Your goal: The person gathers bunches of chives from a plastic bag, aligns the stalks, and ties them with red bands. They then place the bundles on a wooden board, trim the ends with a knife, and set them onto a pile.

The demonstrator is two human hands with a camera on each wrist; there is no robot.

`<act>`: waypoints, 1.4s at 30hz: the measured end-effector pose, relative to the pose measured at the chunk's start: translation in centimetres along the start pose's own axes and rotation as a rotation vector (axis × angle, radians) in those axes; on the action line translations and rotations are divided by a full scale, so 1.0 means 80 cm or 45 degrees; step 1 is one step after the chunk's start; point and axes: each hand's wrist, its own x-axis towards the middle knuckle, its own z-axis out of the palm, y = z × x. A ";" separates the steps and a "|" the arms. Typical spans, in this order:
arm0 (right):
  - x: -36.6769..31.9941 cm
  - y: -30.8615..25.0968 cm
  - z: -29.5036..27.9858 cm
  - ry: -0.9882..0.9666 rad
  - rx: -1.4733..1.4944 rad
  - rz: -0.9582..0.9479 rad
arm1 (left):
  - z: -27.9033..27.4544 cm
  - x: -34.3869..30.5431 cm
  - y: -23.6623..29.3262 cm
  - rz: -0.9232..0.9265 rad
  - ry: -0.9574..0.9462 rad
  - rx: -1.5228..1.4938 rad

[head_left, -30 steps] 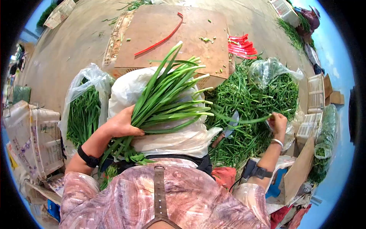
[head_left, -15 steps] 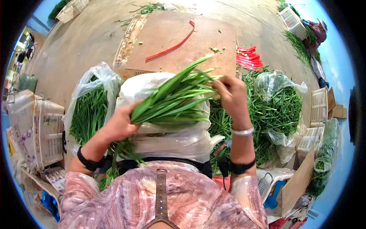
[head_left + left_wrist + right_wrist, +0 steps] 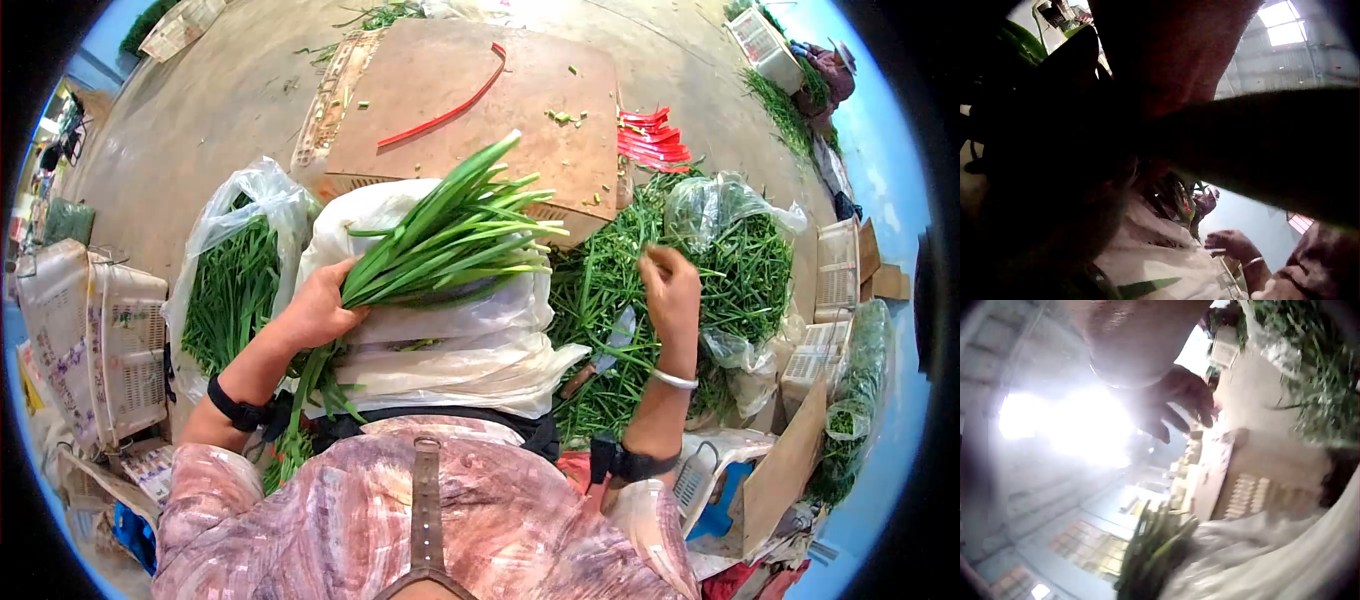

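Note:
My left hand (image 3: 322, 306) grips a bunch of long green leafy stalks (image 3: 440, 235), whose pale ends fan out to the right over a white plastic-wrapped bundle (image 3: 460, 370). Apart from the bunch, my right hand (image 3: 672, 290) is raised over a heap of loose greens (image 3: 620, 270), its fingers loosely bent with nothing visible in them. The right wrist view shows this hand (image 3: 1182, 400) with its fingers spread and the bunch (image 3: 1154, 556) below. A knife (image 3: 603, 355) lies on the heap. The left wrist view is mostly dark and hides the grip.
Ahead stands a low brown board (image 3: 480, 120) with a red strip (image 3: 445, 115) and cut bits. More red strips (image 3: 652, 140) hang at its right edge. A plastic bag of greens (image 3: 235, 290) is at the left; crates (image 3: 130, 340) stand farther left. Another person (image 3: 830, 85) is at far right.
My right hand went from holding a single stalk out at the right, to the bunch's pale ends, then back right without a visible stalk. My left hand keeps its hold.

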 end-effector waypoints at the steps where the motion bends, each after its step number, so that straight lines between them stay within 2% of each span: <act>1: 0.010 -0.036 0.006 -0.093 0.391 0.019 | 0.002 -0.002 0.002 -0.015 -0.004 0.015; 3: 0.034 -0.087 0.030 -0.224 0.350 -0.052 | 0.011 -0.004 -0.004 0.014 0.074 0.037; 5: 0.048 -0.105 0.072 -0.422 0.172 -0.047 | 0.020 -0.008 -0.011 0.044 0.157 0.058; 6: 0.046 -0.112 0.083 -0.526 0.141 -0.052 | 0.023 -0.009 -0.014 0.141 0.248 0.154; 7: 0.044 -0.102 0.102 -0.557 0.313 0.000 | 0.024 -0.009 -0.017 0.232 0.342 0.247; 8: 0.040 -0.102 0.115 -0.596 0.485 0.060 | 0.025 -0.011 -0.016 0.221 0.348 0.244; 9: 0.036 -0.100 0.120 -0.611 0.532 0.189 | 0.025 -0.013 -0.012 0.267 0.414 0.329; 10: 0.030 -0.103 0.123 -0.614 0.533 0.197 | 0.025 -0.013 -0.010 0.321 0.474 0.416; 12: 0.021 -0.107 0.124 -0.419 1.483 0.386 | 0.024 -0.010 -0.011 0.323 0.487 0.444; 14: 0.017 -0.112 0.117 -0.430 1.572 0.413 | 0.023 -0.006 -0.015 0.321 0.510 0.474; 16: 0.015 -0.109 0.121 -0.502 1.795 0.466 | 0.021 0.000 -0.020 0.196 0.327 0.091; 17: 0.017 -0.104 0.121 -0.593 1.793 0.470 | 0.021 0.001 -0.022 0.165 0.301 0.051; 21: 0.000 -0.110 0.110 -0.592 1.929 0.407 | 0.013 0.002 -0.022 0.168 0.236 -0.036; 22: -0.004 -0.104 0.112 -0.592 1.929 0.408 | 0.013 0.003 -0.023 0.139 0.190 -0.100; 24: -0.009 -0.086 0.114 -0.530 1.794 0.233 | 0.012 0.006 -0.027 0.112 0.141 -0.166; 28: -0.010 -0.071 0.096 -0.625 1.717 0.247 | 0.011 0.011 -0.030 0.105 0.058 -0.211; 30: -0.010 -0.078 0.090 -0.561 1.646 0.205 | 0.010 0.014 -0.025 0.105 0.034 -0.237; 33: -0.010 -0.083 0.082 -0.398 1.217 0.136 | 0.003 0.018 -0.017 0.103 -0.039 -0.241; 36: -0.013 -0.082 0.077 -0.368 1.189 0.095 | -0.003 0.022 -0.014 0.033 -0.101 -0.129; 39: -0.020 -0.081 0.073 -0.273 1.161 0.122 | -0.005 0.026 -0.015 0.033 -0.184 -0.191; 40: -0.022 -0.081 0.068 -0.249 1.103 0.105 | -0.007 0.026 -0.009 0.024 -0.198 -0.094; 41: -0.024 -0.075 0.060 -0.371 1.159 0.260 | -0.009 0.027 -0.006 0.015 -0.212 0.003; 42: -0.024 -0.068 0.056 -0.371 1.157 0.264 | -0.009 0.028 -0.007 0.013 -0.215 0.001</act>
